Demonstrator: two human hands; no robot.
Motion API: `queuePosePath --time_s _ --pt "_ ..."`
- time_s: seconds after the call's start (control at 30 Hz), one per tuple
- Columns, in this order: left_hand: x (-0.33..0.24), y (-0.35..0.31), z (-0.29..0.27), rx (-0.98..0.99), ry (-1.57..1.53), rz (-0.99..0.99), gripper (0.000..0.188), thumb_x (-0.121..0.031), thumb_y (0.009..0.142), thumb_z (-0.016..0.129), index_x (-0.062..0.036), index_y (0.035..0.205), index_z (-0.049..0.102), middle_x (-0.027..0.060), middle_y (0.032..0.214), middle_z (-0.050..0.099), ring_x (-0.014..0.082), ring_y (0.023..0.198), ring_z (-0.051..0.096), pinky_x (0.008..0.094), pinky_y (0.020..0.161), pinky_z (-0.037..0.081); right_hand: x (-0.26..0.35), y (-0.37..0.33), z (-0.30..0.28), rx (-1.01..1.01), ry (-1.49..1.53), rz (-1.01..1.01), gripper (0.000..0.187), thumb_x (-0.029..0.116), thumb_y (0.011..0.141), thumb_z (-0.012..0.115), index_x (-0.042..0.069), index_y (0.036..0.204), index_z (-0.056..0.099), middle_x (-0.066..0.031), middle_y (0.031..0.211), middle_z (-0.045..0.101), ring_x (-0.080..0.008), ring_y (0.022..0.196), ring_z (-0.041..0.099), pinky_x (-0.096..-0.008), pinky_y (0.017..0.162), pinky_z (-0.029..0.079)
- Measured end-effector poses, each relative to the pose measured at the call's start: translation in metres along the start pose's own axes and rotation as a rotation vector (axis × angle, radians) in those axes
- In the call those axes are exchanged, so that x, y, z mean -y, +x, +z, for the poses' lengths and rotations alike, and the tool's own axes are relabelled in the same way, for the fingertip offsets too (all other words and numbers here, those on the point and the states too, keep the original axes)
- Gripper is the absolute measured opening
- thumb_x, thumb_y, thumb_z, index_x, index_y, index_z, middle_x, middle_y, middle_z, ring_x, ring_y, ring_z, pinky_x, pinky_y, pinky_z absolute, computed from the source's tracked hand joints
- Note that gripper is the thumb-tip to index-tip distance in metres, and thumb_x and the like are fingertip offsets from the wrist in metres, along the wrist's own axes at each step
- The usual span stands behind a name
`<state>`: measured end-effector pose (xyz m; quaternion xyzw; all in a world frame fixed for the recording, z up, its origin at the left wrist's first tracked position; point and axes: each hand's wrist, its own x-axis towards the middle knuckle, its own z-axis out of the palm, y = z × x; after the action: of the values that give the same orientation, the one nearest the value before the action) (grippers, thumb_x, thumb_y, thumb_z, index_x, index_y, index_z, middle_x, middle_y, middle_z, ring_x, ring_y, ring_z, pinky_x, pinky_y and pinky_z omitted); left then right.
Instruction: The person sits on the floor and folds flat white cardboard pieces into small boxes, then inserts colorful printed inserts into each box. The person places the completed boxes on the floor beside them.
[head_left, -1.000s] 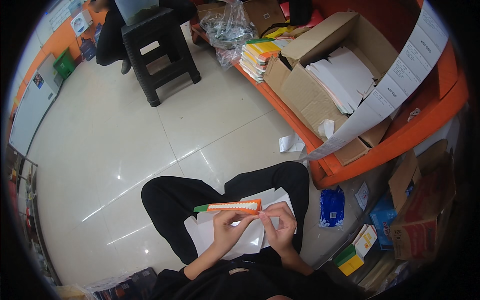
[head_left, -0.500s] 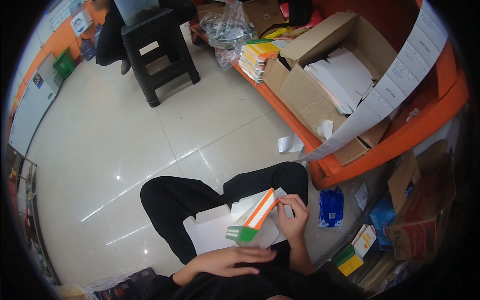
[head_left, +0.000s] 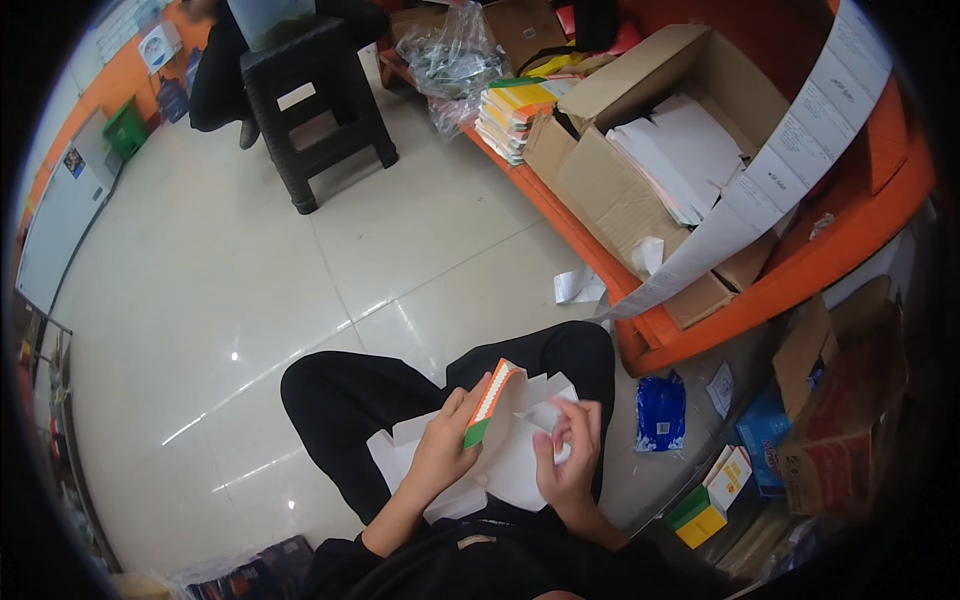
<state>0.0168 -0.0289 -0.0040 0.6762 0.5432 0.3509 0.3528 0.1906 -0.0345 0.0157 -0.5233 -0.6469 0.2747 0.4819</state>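
Left hand (head_left: 447, 440) gripped 1 orange-and-green carton (head_left: 488, 405); right hand (head_left: 568, 455) curled just beside it, couldn't tell whether pinching anything.

Hands (head_left: 447, 441) could pass left over the floor (head_left: 250, 290); the orange bench (head_left: 845, 255) obstructs front-right.

That carton (head_left: 488, 400) has an orange side with a white scalloped stripe, plus a green end. Lap sheets (head_left: 391, 456) are white, trousers (head_left: 340, 405) solid black, table (head_left: 655, 345) bright orange, stool (head_left: 292, 70) black, packet (head_left: 659, 408) deep blue.
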Motion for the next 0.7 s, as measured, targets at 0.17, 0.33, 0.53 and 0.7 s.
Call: queuePosePath --time_s 0.17,0.33,0.53,0.7 --pt "-0.023 -0.005 0.002 0.094 0.114 0.038 0.073 -0.002 0.073 0.067 -0.0130 0.141 0.044 0.0125 0.094 0.048 0.0322 0.080 0.059 0.0362 0.067 0.050 0.008 -0.002 -0.005 0.415 0.491 0.233 0.025 0.021 0.088 0.066 0.000 0.100 0.058 -0.0033 0.080 0.059 -0.0059 0.064 0.050 -0.0209 0.056 0.036" --pt "-0.030 -0.003 -0.016 0.072 -0.011 0.050 0.070 -0.001 0.071 0.070 -0.0099 0.136 0.045 0.0099 0.098 0.053 0.0248 0.083 0.062 0.0333 0.065 0.052 0.002 0.006 -0.012 0.442 0.780 0.402 0.017 0.012 0.092 0.064 -0.002 0.100 0.061 -0.0051 0.089 0.066 -0.0044 0.072 0.056 -0.0202 0.065 0.045" --pt "0.000 -0.009 -0.031 0.041 -0.123 0.303 0.040 0.001 0.074 0.069 -0.0056 0.113 0.063 0.0092 0.097 0.064 0.0189 0.079 0.064 0.0254 0.061 0.051 -0.013 0.016 -0.022 0.314 0.667 0.480 0.011 0.005 0.089 0.067 -0.002 0.091 0.059 -0.0064 0.080 0.066 -0.0050 0.065 0.062 -0.0174 0.055 0.047" --pt "-0.013 -0.008 -0.022 -0.125 -0.071 0.225 0.028 0.002 0.076 0.067 -0.0042 0.103 0.068 0.0100 0.092 0.066 0.0193 0.076 0.065 0.0274 0.060 0.051 -0.002 0.013 -0.004 0.169 0.834 0.512 0.014 -0.002 0.085 0.069 -0.002 0.084 0.056 -0.0100 0.088 0.066 -0.0091 0.065 0.064 -0.0207 0.056 0.051"
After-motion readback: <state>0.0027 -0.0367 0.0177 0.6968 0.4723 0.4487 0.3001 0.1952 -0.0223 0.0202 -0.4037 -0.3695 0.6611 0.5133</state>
